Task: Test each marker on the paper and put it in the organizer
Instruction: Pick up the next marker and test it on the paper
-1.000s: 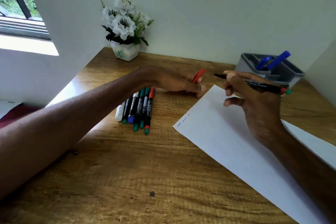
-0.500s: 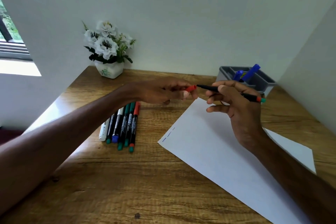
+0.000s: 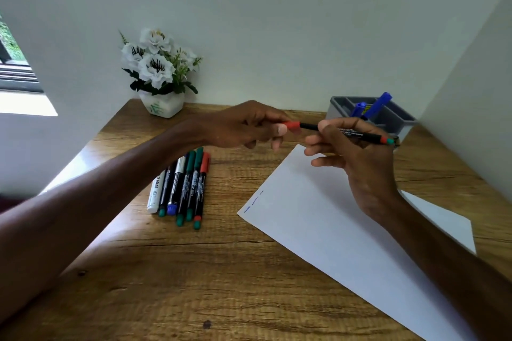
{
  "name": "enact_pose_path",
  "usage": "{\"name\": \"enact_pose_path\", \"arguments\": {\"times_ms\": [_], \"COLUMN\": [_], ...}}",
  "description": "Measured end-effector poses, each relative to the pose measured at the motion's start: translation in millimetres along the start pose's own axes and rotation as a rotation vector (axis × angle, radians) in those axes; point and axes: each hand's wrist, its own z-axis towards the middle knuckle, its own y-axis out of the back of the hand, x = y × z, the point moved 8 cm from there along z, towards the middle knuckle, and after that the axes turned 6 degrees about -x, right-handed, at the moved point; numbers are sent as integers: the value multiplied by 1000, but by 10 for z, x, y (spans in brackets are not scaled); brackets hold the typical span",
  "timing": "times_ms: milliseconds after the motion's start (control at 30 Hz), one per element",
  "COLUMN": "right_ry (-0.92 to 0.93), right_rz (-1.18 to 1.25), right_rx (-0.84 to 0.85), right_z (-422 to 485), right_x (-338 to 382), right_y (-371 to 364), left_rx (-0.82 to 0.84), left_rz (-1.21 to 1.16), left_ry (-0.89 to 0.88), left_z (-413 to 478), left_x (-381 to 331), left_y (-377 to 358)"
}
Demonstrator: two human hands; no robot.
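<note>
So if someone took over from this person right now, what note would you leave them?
Left hand pinches a red cap at the tip of the black marker that the right hand grips, near the far corner of the paper. I cannot tell whether the cap is seated.
Done: two blue markers stand in the grey organizer; short blue marks sit at the paper's edge.
Left: the held marker, then six markers lying in a row on the desk.
</note>
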Motion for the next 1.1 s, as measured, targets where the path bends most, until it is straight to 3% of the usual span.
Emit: {"name": "enact_pose_path", "arguments": {"times_ms": [300,633,733,867,967,1100], "right_ry": [-49,-19,-60,-73,90,330], "right_rz": [71,99,97,62,-211,-481], "right_rx": [133,111,124,65,63,141], "right_z": [-55,-63,-25,74,142,93], "right_x": [-42,-58,-70,-74,27,220], "right_y": [-152,-150,-127,8,58,-102], "left_rx": [111,91,-13,-390,-536,-521], "left_rz": [-123,-155,-75,-63,-86,-30], "left_ry": [25,-9,1,40,-15,-92], "left_z": [22,37,50,9,-38,11], "left_x": [-149,-274,-269,-200,-265,-435], "left_y": [-149,-167,-49,362,467,176]}}
